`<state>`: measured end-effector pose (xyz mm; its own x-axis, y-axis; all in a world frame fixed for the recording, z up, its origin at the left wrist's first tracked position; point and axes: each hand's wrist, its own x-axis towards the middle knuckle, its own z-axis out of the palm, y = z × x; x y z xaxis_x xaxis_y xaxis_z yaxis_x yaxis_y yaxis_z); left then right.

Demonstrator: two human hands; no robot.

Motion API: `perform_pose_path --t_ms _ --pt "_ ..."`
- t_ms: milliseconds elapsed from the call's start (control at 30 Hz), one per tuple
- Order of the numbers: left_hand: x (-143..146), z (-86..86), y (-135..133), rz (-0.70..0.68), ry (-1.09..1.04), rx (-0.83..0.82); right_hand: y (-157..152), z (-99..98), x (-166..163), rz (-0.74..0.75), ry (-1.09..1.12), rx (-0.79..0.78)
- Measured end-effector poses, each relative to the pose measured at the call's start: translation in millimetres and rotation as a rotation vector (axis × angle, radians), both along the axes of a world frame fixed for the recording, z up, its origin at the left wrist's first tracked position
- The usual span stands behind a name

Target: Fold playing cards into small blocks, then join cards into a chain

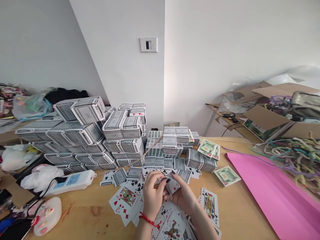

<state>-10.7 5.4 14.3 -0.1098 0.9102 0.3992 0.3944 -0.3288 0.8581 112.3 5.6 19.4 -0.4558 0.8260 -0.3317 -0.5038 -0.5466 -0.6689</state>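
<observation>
Our left hand [153, 190] and right hand [187, 197] pinch a seemingly folded playing card [173, 187] above scattered cards [173, 229], though our grip hides much. We judge it light, springy, slick, easily creased; edges suit holding.

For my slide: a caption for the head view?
Hands hold a card over scattered cards, stacked blocks behind, pink sheet at right.

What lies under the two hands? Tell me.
Loose playing cards, many face up, on the table. Whatever lies directly beneath the left hand and right hand is covered.
</observation>
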Motion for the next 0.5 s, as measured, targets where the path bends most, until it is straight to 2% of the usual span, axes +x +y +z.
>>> perform_pose_path --t_ms 100,167,333,500 --pt "-4 -3.5 1 0.117 -0.029 0.021 0 -0.6 0 -0.045 0.037 0.012" --pt "-5 -3.6 1 0.113 0.006 0.039 1 -2.9 -2 -0.130 0.049 0.039" --pt "3 6.0 -5 -0.175 0.127 0.003 2 -6.8 -5 -0.326 -0.096 0.049" --pt "6 15.2 -10 -0.267 0.266 -0.030 1 -6.3 -1 -0.346 -0.264 0.097"
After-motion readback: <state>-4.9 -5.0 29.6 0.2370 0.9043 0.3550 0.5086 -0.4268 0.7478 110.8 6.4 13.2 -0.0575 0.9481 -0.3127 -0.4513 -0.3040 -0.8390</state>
